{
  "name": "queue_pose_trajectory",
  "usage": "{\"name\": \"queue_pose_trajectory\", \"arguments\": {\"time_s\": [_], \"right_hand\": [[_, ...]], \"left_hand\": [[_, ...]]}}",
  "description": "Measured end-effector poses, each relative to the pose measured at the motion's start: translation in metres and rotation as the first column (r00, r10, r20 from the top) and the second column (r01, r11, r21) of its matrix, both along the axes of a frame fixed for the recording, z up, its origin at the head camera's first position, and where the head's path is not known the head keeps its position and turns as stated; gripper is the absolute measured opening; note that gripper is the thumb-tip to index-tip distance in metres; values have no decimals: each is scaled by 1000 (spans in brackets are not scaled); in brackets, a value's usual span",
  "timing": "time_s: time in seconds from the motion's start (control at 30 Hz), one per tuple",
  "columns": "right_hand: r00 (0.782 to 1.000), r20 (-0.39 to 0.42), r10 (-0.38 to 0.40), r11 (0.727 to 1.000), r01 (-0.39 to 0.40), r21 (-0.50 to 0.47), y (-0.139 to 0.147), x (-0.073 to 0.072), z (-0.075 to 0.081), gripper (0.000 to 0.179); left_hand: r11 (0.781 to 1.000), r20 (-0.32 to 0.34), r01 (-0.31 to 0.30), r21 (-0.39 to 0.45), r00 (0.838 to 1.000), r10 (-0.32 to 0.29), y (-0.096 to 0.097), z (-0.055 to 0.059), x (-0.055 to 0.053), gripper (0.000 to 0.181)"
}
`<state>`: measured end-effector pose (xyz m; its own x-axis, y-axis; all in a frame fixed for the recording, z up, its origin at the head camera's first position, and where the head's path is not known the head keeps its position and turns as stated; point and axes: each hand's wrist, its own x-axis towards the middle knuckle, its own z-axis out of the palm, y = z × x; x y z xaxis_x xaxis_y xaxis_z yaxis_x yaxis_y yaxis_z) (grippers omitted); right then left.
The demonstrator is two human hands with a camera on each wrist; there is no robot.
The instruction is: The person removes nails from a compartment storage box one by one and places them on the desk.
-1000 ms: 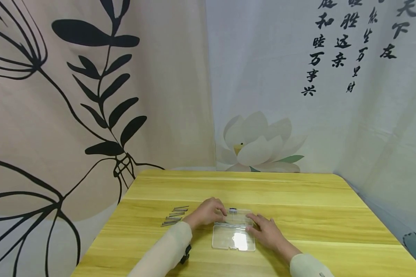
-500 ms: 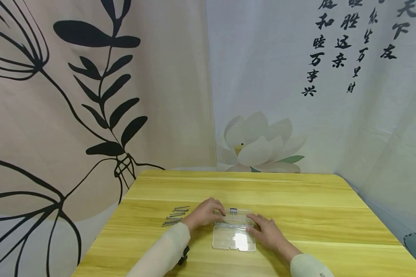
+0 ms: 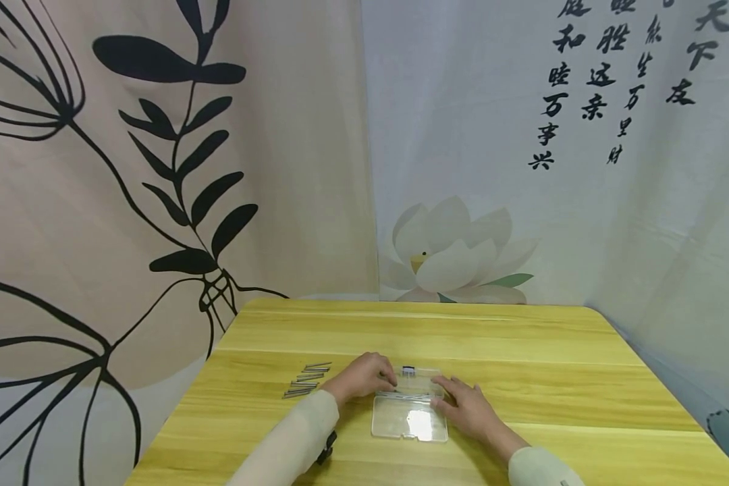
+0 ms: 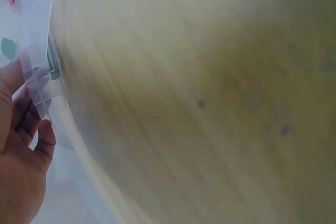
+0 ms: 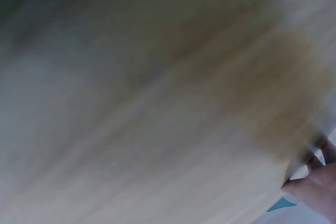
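A clear plastic box (image 3: 379,418) lies opened flat on the wooden table, its lid half toward me and its blue-marked half farther away. Several thin silver metal rods (image 3: 410,396) lie crosswise in the box near the hinge. One rod end (image 4: 53,69) with a wider head shows through the wall in the left wrist view. My left hand (image 3: 361,375) holds the box at its left side, fingers bent over the edge. On the opposite side, my right hand (image 3: 466,406) grips the right edge with thumb and fingers. Parts of the fingertips are hidden in the head view.
To the left of the box, several more silver rods (image 3: 306,380) lie in a loose row on the wooden table (image 3: 541,378). Printed fabric (image 3: 316,169) hangs behind the table. A dark strap device (image 3: 327,447) sits at the left sleeve.
My left hand has shifted slightly down at the box's left side. The right hand, the box and the loose rods look unmoved.
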<state>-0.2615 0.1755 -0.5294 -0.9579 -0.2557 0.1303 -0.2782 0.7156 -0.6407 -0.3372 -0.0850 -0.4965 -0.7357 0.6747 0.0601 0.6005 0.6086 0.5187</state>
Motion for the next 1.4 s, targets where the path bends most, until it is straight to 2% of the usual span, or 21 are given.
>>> {"name": "queue_pose_trajectory", "arguments": {"time_s": [0.17,0.27,0.43,0.63,0.7,1.0,1.23,1.4], "right_hand": [[1000,6,-3,1000,3,0,-1,0,0,49],[1000,6,-1,1000,1,-3,-1,0,0,49],[1000,-1,2,1000,-2,3,0,0,0,49],[1000,-4,14,1000,-14,5,0,0,0,49],[1000,0,18,1000,-18,1,0,0,0,49],[1000,1,9,1000,-9,-5,0,0,1,49],[1000,1,1,1000,-1,12,-1,0,1,49],[1000,0,5,1000,-5,9,-2,1,2,49]], "left_hand": [[996,-97,25,-85,995,-33,1,-4,-2,7],[990,-164,43,-133,984,-65,2,-5,-2,7],[979,-229,73,-193,966,-117,4,-2,-2,6],[959,-263,80,-271,953,-153,6,-2,-2,6],[959,-251,82,-273,956,-153,6,-3,-1,7],[985,-217,97,-139,968,-126,2,-4,-1,10],[1000,-104,12,5,995,-12,-3,6,-3,11],[996,-48,-28,81,998,32,-11,9,-9,10]]}}
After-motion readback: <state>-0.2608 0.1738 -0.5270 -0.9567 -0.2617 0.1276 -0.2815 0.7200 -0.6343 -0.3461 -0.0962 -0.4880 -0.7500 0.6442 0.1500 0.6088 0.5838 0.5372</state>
